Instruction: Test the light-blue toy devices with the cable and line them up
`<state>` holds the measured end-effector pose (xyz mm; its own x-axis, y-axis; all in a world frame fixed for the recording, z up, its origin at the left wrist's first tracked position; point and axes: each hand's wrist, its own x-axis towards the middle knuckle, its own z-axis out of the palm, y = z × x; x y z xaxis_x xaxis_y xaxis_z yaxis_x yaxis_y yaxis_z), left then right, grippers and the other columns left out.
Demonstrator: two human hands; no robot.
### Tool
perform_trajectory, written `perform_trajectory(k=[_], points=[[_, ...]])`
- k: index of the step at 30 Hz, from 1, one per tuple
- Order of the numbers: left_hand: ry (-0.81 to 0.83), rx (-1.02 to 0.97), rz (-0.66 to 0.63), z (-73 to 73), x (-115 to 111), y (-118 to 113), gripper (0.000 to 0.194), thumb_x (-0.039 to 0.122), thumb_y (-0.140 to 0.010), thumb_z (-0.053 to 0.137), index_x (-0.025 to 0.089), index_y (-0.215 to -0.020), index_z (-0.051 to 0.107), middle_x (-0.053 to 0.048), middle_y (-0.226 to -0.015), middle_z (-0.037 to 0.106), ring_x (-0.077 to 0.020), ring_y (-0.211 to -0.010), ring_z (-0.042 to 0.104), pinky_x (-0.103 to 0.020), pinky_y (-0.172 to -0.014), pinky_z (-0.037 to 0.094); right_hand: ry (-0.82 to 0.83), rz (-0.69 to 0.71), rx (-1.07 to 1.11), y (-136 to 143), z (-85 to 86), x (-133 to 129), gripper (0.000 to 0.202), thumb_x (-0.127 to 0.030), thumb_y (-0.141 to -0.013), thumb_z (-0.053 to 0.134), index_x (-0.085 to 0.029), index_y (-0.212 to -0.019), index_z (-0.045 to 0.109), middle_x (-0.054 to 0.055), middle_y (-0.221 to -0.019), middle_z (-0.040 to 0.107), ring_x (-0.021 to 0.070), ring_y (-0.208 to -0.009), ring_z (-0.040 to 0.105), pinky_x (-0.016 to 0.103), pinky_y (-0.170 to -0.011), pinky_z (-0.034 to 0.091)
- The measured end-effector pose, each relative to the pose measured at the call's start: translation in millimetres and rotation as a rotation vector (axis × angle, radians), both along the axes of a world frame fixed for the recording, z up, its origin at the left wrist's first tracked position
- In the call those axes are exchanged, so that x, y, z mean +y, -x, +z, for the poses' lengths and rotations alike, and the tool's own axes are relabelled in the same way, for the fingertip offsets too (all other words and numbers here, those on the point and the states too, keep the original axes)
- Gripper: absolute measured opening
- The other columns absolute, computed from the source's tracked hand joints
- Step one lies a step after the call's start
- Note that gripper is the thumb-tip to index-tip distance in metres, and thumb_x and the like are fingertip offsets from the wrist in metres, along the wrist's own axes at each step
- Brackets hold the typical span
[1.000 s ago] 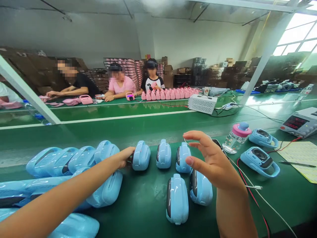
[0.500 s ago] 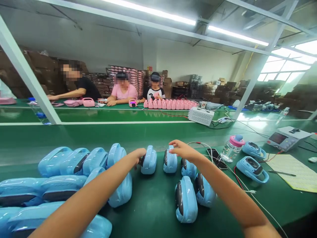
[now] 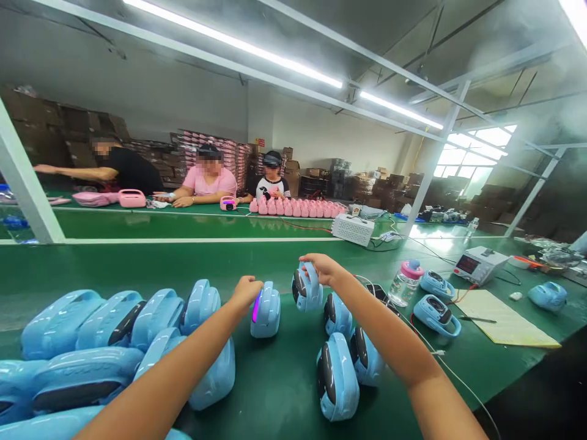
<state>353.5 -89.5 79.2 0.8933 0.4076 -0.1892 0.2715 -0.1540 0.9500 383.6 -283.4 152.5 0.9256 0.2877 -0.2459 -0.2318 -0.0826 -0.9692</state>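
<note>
Several light-blue toy speakers stand on a green bench (image 3: 275, 391). My left hand (image 3: 245, 291) is closed against the face of one upright blue speaker (image 3: 266, 313), whose front glows purple. My right hand (image 3: 321, 267) grips the top handle of another blue speaker (image 3: 305, 290) just to the right, tilted slightly and lifted a little. Three more blue speakers (image 3: 337, 376) stand under my right forearm. A crowded batch of blue speakers (image 3: 92, 330) lies at the left.
A clear bottle with a pink cap (image 3: 406, 282), a dark phone (image 3: 380, 293), two flat-lying speakers (image 3: 435, 315), a yellow sheet (image 3: 504, 318) and a power-supply meter (image 3: 477, 264) sit to the right with loose cables. Three people work at the far bench beside pink speakers (image 3: 298, 208).
The view has tilted up. My right hand moved from the air onto a speaker's handle and closed on it. The speaker at my left hand now shows a purple light.
</note>
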Motion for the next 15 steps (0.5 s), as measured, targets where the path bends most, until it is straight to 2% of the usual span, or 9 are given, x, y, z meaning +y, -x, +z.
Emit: perform_trajectory(k=[2, 3, 5, 8, 10, 11, 12, 15], points=[[-0.006, -0.201, 0.031, 11.7, -2.1, 3.1, 0.037, 0.025, -0.063, 0.063, 0.020, -0.097, 0.050, -0.013, -0.122, 0.052, -0.0308, -0.121, 0.045, -0.038, -0.093, 0.040, -0.083, -0.001, -0.122, 8.1, 20.7, 7.3, 0.008, -0.018, -0.080, 0.058, -0.016, -0.077, 0.050, -0.003, -0.057, 0.048, 0.0078, -0.045, 0.042, 0.017, -0.043, 0.035], [0.020, -0.276, 0.007, 17.9, -4.6, 6.0, 0.042, 0.030, -0.066, 0.062, 0.021, -0.105, 0.048, -0.012, -0.125, 0.051, -0.0281, -0.120, 0.047, -0.035, -0.091, 0.041, -0.122, 0.005, -0.178, 13.4, 28.9, 12.0, 0.007, -0.018, -0.079, 0.058, -0.016, -0.079, 0.051, -0.004, -0.058, 0.049, 0.0072, -0.045, 0.041, 0.016, -0.044, 0.034], [0.192, -0.371, -0.109, 28.6, -11.5, 13.5, 0.059, 0.040, -0.068, 0.063, 0.025, -0.120, 0.042, -0.010, -0.123, 0.052, -0.0245, -0.106, 0.057, -0.032, -0.080, 0.046, -0.194, 0.074, -0.273, 24.8, 39.8, 22.0, 0.011, -0.021, -0.076, 0.062, -0.017, -0.082, 0.053, -0.005, -0.059, 0.051, 0.0070, -0.046, 0.042, 0.017, -0.046, 0.035], [0.506, -0.384, -0.256, 35.6, -21.0, 23.9, 0.087, 0.044, -0.058, 0.073, 0.034, -0.133, 0.028, -0.007, -0.119, 0.054, -0.0212, -0.082, 0.062, -0.031, -0.062, 0.049, -0.261, 0.367, -0.411, 36.7, 43.9, 32.5, 0.025, -0.028, -0.071, 0.069, -0.018, -0.089, 0.055, -0.003, -0.068, 0.058, 0.0098, -0.055, 0.051, 0.021, -0.056, 0.041], [0.555, -0.385, -0.255, 34.3, -23.3, 25.9, 0.090, 0.041, -0.053, 0.076, 0.036, -0.132, 0.031, -0.005, -0.117, 0.053, -0.0198, -0.077, 0.061, -0.030, -0.057, 0.048, -0.232, 0.553, -0.506, 36.5, 41.4, 33.8, 0.036, -0.032, -0.069, 0.071, -0.019, -0.098, 0.056, -0.002, -0.073, 0.059, 0.0127, -0.064, 0.054, 0.024, -0.062, 0.043], [0.550, -0.394, -0.248, 32.7, -22.8, 25.3, 0.087, 0.038, -0.053, 0.076, 0.036, -0.130, 0.034, -0.004, -0.115, 0.054, -0.0192, -0.075, 0.060, -0.030, -0.055, 0.048, -0.206, 0.564, -0.560, 33.4, 38.9, 32.9, 0.039, -0.032, -0.069, 0.071, -0.020, -0.103, 0.056, -0.002, -0.076, 0.059, 0.0134, -0.067, 0.054, 0.025, -0.064, 0.043], [0.554, -0.409, -0.235, 31.0, -21.2, 23.9, 0.083, 0.037, -0.054, 0.074, 0.035, -0.128, 0.038, -0.003, -0.111, 0.055, -0.0185, -0.073, 0.059, -0.029, -0.054, 0.048, -0.188, 0.513, -0.617, 28.6, 35.7, 31.4, 0.040, -0.032, -0.069, 0.070, -0.021, -0.105, 0.056, -0.001, -0.079, 0.059, 0.0139, -0.069, 0.053, 0.026, -0.066, 0.043], [0.606, -0.379, -0.198, 27.9, -12.2, 19.3, 0.065, 0.035, -0.056, 0.066, 0.026, -0.119, 0.050, -0.002, -0.089, 0.060, -0.0191, -0.067, 0.058, -0.030, -0.054, 0.048, -0.214, 0.168, -0.685, 9.1, 20.0, 27.0, 0.041, -0.025, -0.066, 0.069, -0.023, -0.105, 0.058, 0.002, -0.097, 0.056, 0.0157, -0.083, 0.052, 0.028, -0.078, 0.043]])
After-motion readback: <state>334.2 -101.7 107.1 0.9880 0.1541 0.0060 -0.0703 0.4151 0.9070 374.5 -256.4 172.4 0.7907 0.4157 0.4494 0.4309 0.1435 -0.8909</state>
